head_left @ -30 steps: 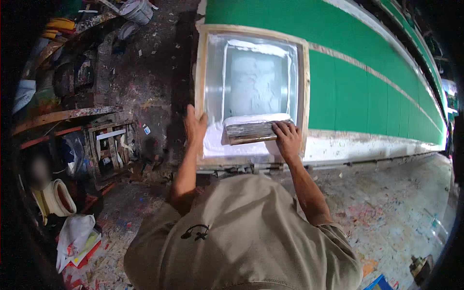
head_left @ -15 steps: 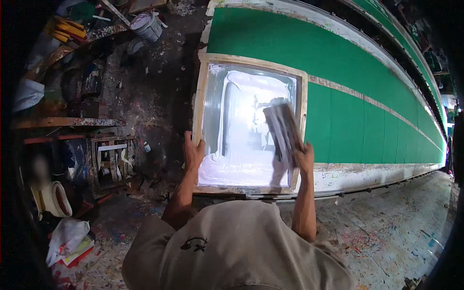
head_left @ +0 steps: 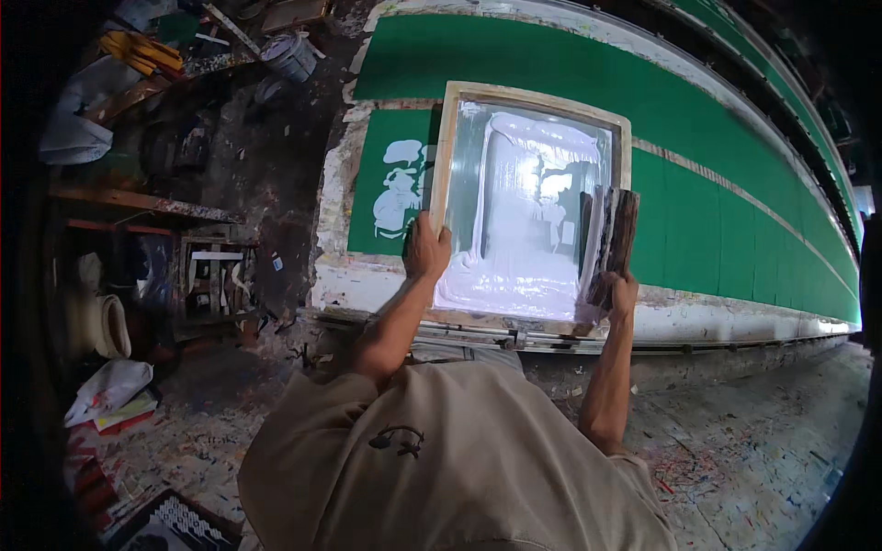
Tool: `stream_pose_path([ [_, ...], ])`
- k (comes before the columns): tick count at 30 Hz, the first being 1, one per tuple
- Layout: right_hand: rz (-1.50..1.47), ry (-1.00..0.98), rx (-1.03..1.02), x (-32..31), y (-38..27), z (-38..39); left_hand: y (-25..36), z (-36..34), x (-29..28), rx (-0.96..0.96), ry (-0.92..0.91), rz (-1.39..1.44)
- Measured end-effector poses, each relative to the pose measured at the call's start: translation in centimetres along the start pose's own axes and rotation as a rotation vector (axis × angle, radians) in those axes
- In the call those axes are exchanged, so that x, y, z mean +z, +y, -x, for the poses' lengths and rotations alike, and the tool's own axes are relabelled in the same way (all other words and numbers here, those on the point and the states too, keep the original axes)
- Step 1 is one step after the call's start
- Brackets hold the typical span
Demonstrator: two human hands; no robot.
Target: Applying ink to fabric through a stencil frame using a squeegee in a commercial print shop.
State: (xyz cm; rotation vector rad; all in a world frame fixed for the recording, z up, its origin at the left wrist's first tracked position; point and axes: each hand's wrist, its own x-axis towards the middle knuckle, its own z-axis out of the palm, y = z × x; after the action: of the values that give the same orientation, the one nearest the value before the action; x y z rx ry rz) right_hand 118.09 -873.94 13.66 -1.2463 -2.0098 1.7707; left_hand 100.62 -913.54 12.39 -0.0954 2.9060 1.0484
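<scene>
A wooden-framed printing screen (head_left: 537, 95) spans the space between my hands, over the green fabric. Thick white ink (head_left: 505, 288) lies on its mesh, heaviest along the near end. My left hand (head_left: 428, 248) is closed round the frame's left side. In my right hand (head_left: 621, 292) is a squeegee (head_left: 627, 230) with a dark, ink-stained wooden handle, held against the frame's right side; whether those fingers also grip the frame is hidden. Left of the screen, a white printed figure (head_left: 398, 204) shows on a green fabric panel, partly covered by the frame.
The long table, with a white ink-stained edge (head_left: 340, 286), carries green fabric (head_left: 717, 225) stretching off right. A metal rail (head_left: 551, 342) runs along its near side. At left stand a paint bucket (head_left: 290, 59), a shelf (head_left: 147, 204) and a rolled tube (head_left: 112, 326); a black crate (head_left: 175, 519) sits lower left.
The screen has moved to the right along the table, uncovering the white print. The squeegee has swung more upright against the frame's right side. Both hands travelled with the screen.
</scene>
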Motion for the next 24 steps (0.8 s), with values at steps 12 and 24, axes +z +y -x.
stream_pose_path([
  [12, 1.012, 0.101, -0.441, 6.0, -5.6, 5.4, 2.5, -1.5, -1.5, 0.306, 0.033, 0.131],
  [24, 1.156, -0.147, -0.786, 16.2, -11.7, -15.6, 11.7, -16.2, 7.5, 0.667, -0.105, 0.036],
])
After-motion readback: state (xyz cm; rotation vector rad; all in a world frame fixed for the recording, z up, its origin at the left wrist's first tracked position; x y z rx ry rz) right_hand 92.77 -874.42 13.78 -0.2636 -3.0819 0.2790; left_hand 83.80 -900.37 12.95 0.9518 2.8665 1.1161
